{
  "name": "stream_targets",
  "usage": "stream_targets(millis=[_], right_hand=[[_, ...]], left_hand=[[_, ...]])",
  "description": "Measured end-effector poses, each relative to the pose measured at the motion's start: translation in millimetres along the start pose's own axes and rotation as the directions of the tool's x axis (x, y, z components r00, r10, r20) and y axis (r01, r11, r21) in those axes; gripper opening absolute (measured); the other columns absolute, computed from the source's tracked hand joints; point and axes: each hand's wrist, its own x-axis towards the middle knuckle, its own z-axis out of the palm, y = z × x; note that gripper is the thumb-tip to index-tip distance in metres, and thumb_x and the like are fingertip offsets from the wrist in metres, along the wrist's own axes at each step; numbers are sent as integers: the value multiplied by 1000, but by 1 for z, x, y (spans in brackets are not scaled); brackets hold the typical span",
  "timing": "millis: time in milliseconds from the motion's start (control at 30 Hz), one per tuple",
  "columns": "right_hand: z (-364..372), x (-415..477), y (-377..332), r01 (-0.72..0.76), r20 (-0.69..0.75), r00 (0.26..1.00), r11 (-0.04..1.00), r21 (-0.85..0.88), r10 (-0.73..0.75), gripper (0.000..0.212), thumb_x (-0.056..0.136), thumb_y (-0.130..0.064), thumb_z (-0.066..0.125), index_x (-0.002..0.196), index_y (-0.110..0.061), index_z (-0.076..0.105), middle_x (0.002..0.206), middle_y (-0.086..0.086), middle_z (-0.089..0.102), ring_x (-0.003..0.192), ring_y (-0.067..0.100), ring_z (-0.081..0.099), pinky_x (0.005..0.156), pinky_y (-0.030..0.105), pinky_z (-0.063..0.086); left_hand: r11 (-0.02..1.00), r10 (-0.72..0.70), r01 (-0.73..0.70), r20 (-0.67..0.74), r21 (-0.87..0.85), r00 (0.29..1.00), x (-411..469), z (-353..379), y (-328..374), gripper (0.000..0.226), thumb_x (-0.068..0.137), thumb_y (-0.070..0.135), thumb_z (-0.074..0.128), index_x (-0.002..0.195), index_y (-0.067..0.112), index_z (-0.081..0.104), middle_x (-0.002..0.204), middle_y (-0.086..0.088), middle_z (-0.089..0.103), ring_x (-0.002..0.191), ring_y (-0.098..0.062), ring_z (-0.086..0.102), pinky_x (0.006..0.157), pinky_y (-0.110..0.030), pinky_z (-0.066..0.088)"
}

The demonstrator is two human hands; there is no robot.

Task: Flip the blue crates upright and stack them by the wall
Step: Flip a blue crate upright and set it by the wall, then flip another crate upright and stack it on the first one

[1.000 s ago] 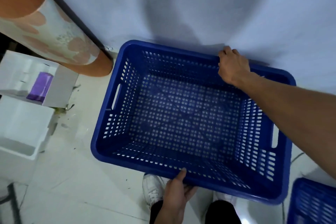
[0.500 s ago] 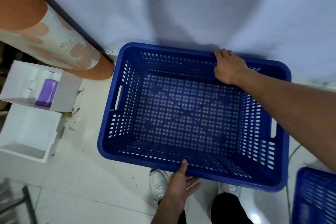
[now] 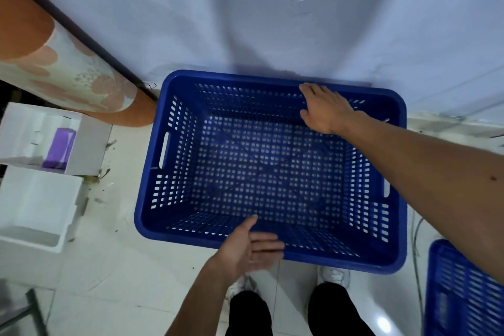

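Note:
A large blue perforated crate stands upright on the tiled floor, its far side close to the white wall. My right hand reaches across it, fingers hooked over the far rim. At the near rim, my left hand is off the plastic, palm turned to the outer wall and fingers spread. A second blue crate shows partly at the lower right edge; I cannot tell which way up it sits.
An orange and floral column rises at the left, beside the crate's far left corner. White foam boxes and an open white box with a purple item lie left of the crate. My shoes stand just before it.
The crate has dropped lower and come level by the wall. My left hand has let go of the near rim and opened. My right hand stays on the far rim.

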Motion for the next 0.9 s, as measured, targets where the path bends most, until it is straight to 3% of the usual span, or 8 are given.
stream_targets(millis=[167,300,367,500,533,600,667,900], right_hand=[[-11,-46,-3,18,30,999,1000,-4,-18,68,101,-29,45,157,-11,12,164,9,17,147,30,24,116,49,25],[-53,-108,2,-14,62,998,999,30,12,66,100,-27,44,157,-11,14,163,10,21,146,30,27,116,48,27],[-76,-143,6,-43,79,996,997,65,37,65,99,-25,43,156,-12,15,161,10,24,144,31,30,114,47,30],[-133,-235,12,-106,98,991,987,118,94,66,100,-26,43,157,-11,14,159,12,29,141,32,34,111,46,33],[-142,-255,13,-121,101,989,983,136,108,66,100,-27,43,157,-12,13,158,13,29,141,32,34,111,46,33],[-165,-302,13,-165,115,982,971,171,147,68,99,-27,43,158,-13,12,158,13,29,141,33,34,111,46,34],[-182,-348,11,-215,119,974,950,226,192,68,99,-27,43,158,-14,11,159,12,28,141,32,35,110,46,34],[-194,-488,-20,-335,104,941,845,417,322,61,97,-26,45,153,-17,22,152,13,39,133,33,43,105,47,40]], left_hand=[[986,162,-147,-225,82,961,-31,1,15,54,103,48,38,122,4,64,106,-11,77,99,-27,74,82,-37,55],[964,196,-135,-267,230,943,-93,28,27,54,106,43,34,128,0,59,122,-15,70,112,-30,66,100,-41,47],[943,189,-97,-275,317,943,-128,44,26,47,107,32,34,129,-3,57,127,-18,65,116,-33,62,100,-40,43],[820,348,-125,-312,559,884,-219,86,19,27,102,17,43,92,0,61,95,-17,67,78,-25,61,67,-28,51],[780,391,-134,-309,612,867,-238,93,19,26,100,17,46,80,5,59,88,-14,65,75,-26,61,69,-26,56],[676,494,-118,-328,728,805,-268,105,16,22,88,28,52,71,16,60,92,-16,70,90,-36,68,89,-43,59],[574,580,-125,-294,809,760,-294,111,12,25,83,37,50,77,16,63,104,-19,73,101,-39,68,93,-53,55],[348,688,-211,-96,913,719,-398,174,-11,48,83,48,50,103,10,69,106,-14,73,98,-33,69,95,-47,53]])
